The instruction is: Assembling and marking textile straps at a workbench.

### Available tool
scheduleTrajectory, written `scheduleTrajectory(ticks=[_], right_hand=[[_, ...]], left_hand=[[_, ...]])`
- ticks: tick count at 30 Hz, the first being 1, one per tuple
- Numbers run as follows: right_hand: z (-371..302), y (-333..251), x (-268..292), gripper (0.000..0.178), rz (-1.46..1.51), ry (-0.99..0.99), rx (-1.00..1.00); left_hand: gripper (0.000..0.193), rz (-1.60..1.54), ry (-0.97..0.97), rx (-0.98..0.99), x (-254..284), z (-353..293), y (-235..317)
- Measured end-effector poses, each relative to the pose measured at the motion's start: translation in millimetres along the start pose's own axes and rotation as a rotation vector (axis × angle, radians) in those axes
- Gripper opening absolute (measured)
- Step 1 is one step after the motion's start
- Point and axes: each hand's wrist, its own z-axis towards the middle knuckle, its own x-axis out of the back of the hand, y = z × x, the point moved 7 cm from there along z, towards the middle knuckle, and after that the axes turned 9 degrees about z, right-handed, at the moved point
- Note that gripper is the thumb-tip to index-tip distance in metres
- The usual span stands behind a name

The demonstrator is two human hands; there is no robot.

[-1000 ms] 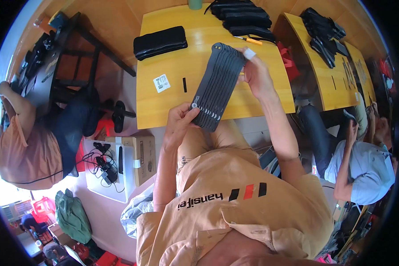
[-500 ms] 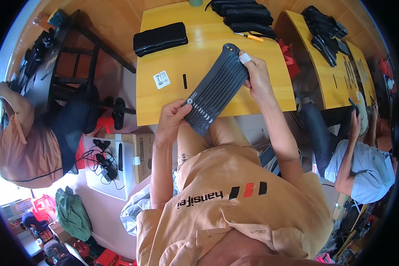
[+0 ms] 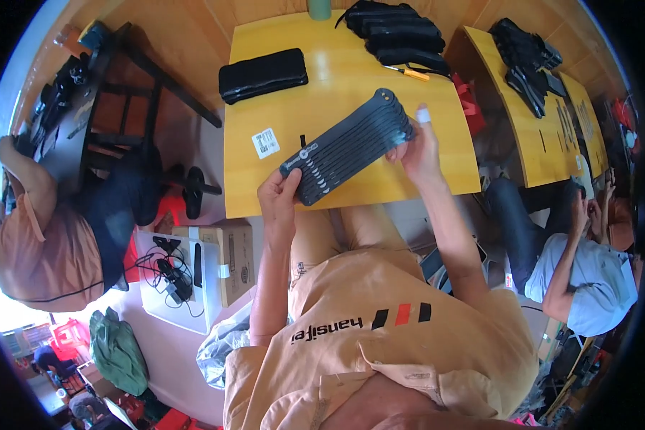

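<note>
Between the two hands, over the near part of the surface [image 3: 455,168], a fanned stack of dark, flat strips [image 3: 347,143] slants up to the right. Handling it well seems to call for a firm pinch at the left end, so the layers stay evenly stepped, and a light touch at the right end, so the edges don't bunch. The left hand [image 3: 276,195] is clamped on the lower left corner, thumb on top, its fingers mostly hidden beneath. The right hand [image 3: 417,152] is partly open, thumb raised clear, fingers at the right end; whether they press from below I cannot tell. Beyond the left hand lie a white label [image 3: 265,144] and a black pouch [image 3: 264,75]; beyond the right, an orange-handled tool [image 3: 416,74].
</note>
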Motion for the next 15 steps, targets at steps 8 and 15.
scheduleTrajectory(ticks=[8, 15], right_hand=[[37.5, 2.1, 13.1, 0.032, -0.496, -0.001, 0.048], [106.8, 23.5, -21.3, 0.015, -0.641, 0.058, 0.093]], left_hand=[[0.017, 0.072, 0.048, 0.011, 28.7, 34.2, 14.2], [0.011, 0.339, 0.053, -0.119, 96.9, 139.2, 56.1]])
